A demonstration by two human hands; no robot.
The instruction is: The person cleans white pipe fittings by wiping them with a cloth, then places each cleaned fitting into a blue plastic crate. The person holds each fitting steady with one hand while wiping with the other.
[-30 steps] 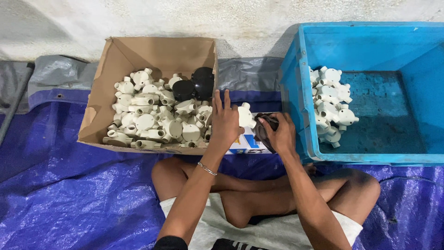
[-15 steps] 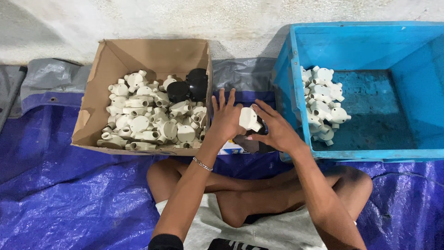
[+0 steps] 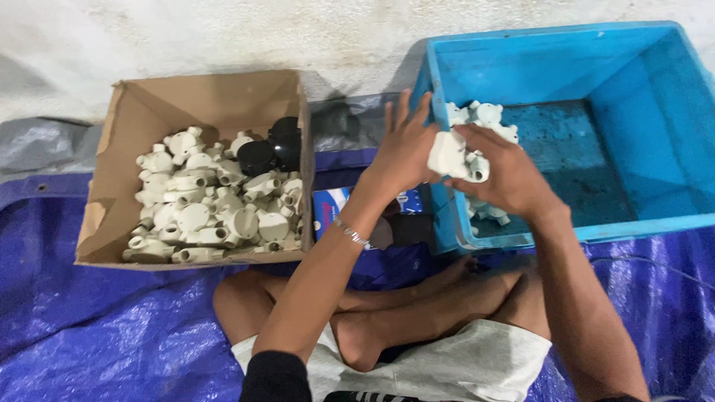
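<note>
A person sits cross-legged on a blue sheet (image 3: 89,327) on the floor. Both hands are up over the near left edge of a blue plastic tub (image 3: 655,223), and between them is one white plastic pipe part (image 3: 449,155).

The left hand (image 3: 402,149) lies flat against the side of the part, with its fingers spread wide and pointing up. It is open and only props the part, maybe to keep it from slipping. The right hand (image 3: 506,175) curls around the other side, so its fingers are closed on the part and take most of the hold. The part is up in the air, just above the tub's rim and close to a small pile of white parts (image 3: 484,119) lying inside the tub by its left wall.

To the left sits a brown cardboard box (image 3: 216,100), open on top, with many more white parts (image 3: 216,208) heaped in it (and two black round ones (image 3: 272,145) near the back). The box is well apart from the tub. A small blue and white packet (image 3: 331,208) lies on the sheet between them, partly hidden under the left arm.
</note>
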